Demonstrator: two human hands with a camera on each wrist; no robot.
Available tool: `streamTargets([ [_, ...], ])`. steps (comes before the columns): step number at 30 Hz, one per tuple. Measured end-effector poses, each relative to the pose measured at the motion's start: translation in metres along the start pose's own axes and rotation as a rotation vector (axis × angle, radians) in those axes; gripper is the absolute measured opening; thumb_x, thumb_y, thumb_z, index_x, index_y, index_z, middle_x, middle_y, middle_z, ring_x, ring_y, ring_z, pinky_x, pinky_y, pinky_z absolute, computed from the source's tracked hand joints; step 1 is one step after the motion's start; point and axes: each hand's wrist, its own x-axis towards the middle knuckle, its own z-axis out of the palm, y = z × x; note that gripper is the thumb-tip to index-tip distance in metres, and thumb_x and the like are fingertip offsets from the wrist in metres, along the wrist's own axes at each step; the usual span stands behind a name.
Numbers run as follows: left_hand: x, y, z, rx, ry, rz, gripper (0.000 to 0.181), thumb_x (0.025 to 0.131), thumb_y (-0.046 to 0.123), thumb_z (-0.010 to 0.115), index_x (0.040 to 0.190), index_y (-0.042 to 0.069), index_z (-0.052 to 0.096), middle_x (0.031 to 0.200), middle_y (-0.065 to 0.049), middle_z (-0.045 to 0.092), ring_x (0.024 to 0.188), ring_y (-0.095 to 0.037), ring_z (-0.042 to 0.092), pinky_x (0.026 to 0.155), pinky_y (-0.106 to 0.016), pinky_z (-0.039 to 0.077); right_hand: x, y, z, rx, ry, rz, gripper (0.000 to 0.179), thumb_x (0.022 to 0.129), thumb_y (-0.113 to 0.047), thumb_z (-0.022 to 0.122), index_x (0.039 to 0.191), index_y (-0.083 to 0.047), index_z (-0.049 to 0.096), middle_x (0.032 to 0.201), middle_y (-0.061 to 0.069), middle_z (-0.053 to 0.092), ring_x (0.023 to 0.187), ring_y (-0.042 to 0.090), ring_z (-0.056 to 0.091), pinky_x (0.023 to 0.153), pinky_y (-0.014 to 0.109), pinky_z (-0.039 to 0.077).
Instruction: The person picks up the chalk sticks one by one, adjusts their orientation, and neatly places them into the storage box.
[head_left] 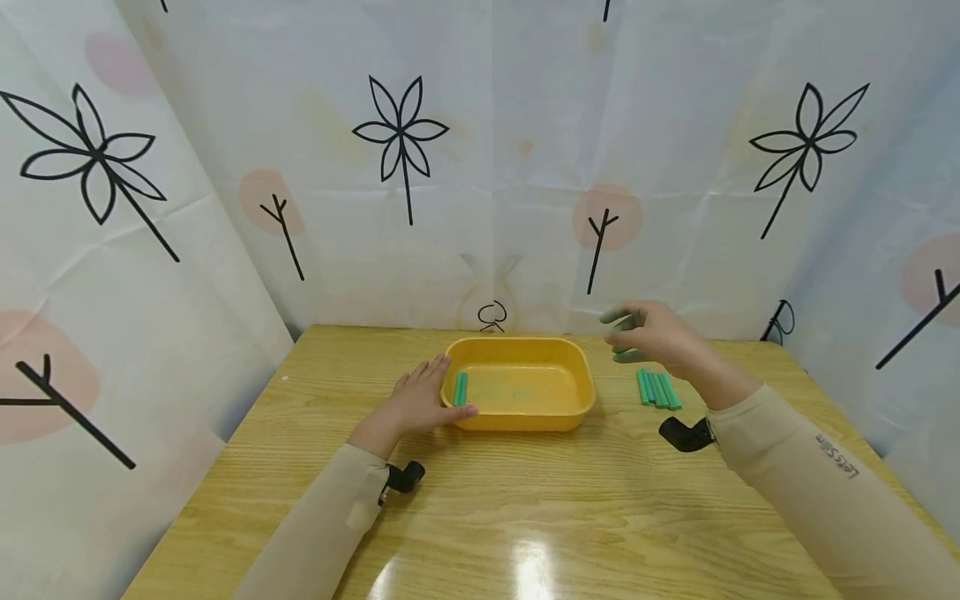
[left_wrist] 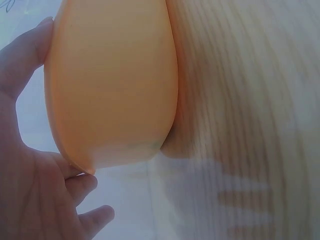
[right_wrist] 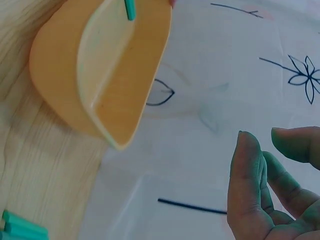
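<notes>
A yellow plastic tub (head_left: 517, 422) stands on the wooden table, with two green sticks (head_left: 460, 389), chalk-like, lying side by side at its left end. My left hand (head_left: 420, 398) holds that end: the thumb lies on the near rim and the fingers on the left rim. In the left wrist view, the tub's outer wall (left_wrist: 115, 85) sits beside the thumb and fingertips. My right hand (head_left: 656, 337) hovers in the air right of the tub, its fingers loosely bent and greenish, with nothing between them. Below it, several green sticks (head_left: 658, 390) lie in a row on the table.
A white patterned sheet (head_left: 491, 167) hangs behind the table and along both sides. The wooden tabletop (head_left: 480, 508) stretches in front of the tub, with light glare near the front. Black camera mounts (head_left: 686, 434) sit at both wrists.
</notes>
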Motion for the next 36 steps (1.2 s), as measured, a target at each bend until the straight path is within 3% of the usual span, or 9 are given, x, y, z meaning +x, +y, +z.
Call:
streamTargets([
  [11, 0.001, -0.001, 0.002, 0.000, -0.004, 0.006, 0.111, 0.087, 0.076, 0.055, 0.161, 0.007, 0.011, 0.167, -0.013, 0.008, 0.152, -0.039, 0.010, 0.118, -0.062, 0.009, -0.009, 0.024, -0.033, -0.083, 0.069, 0.007, 0.049, 0.102, -0.010, 0.058, 0.143, 0.011, 0.040, 0.121, 0.024, 0.051, 0.090, 0.020, 0.063, 0.082, 0.033, 0.058],
  [18, 0.002, -0.002, 0.002, -0.005, 0.003, 0.009, 0.112, 0.087, 0.077, 0.054, 0.162, 0.007, 0.010, 0.167, -0.013, 0.008, 0.152, -0.039, 0.010, 0.118, -0.063, 0.009, -0.009, 0.041, -0.043, -0.113, 0.088, 0.018, 0.049, 0.103, -0.010, 0.056, 0.142, 0.013, 0.039, 0.123, 0.028, 0.050, 0.094, 0.024, 0.063, 0.082, 0.032, 0.058],
  [25, 0.001, -0.001, 0.001, -0.013, -0.002, 0.010, 0.111, 0.087, 0.076, 0.055, 0.162, 0.007, 0.010, 0.167, -0.014, 0.008, 0.152, -0.039, 0.011, 0.118, -0.062, 0.010, -0.004, 0.072, -0.052, -0.179, 0.121, 0.042, 0.047, 0.102, -0.010, 0.057, 0.140, 0.014, 0.042, 0.123, 0.030, 0.052, 0.094, 0.024, 0.063, 0.080, 0.033, 0.058],
  [31, 0.002, -0.003, 0.003, -0.013, -0.002, 0.008, 0.113, 0.086, 0.078, 0.053, 0.162, 0.007, 0.009, 0.167, -0.014, 0.007, 0.152, -0.039, 0.010, 0.118, -0.062, 0.010, -0.001, 0.091, -0.061, -0.163, 0.121, 0.077, 0.047, 0.102, -0.008, 0.056, 0.140, 0.015, 0.040, 0.115, 0.025, 0.056, 0.088, 0.018, 0.063, 0.078, 0.031, 0.058],
  [36, 0.002, -0.004, 0.003, -0.015, -0.008, 0.003, 0.114, 0.085, 0.079, 0.053, 0.162, 0.008, 0.008, 0.168, -0.012, 0.006, 0.152, -0.037, 0.009, 0.119, -0.061, 0.009, 0.002, 0.114, -0.069, -0.151, 0.104, 0.114, 0.051, 0.103, -0.010, 0.056, 0.144, 0.014, 0.036, 0.119, 0.026, 0.054, 0.091, 0.022, 0.064, 0.082, 0.035, 0.058],
])
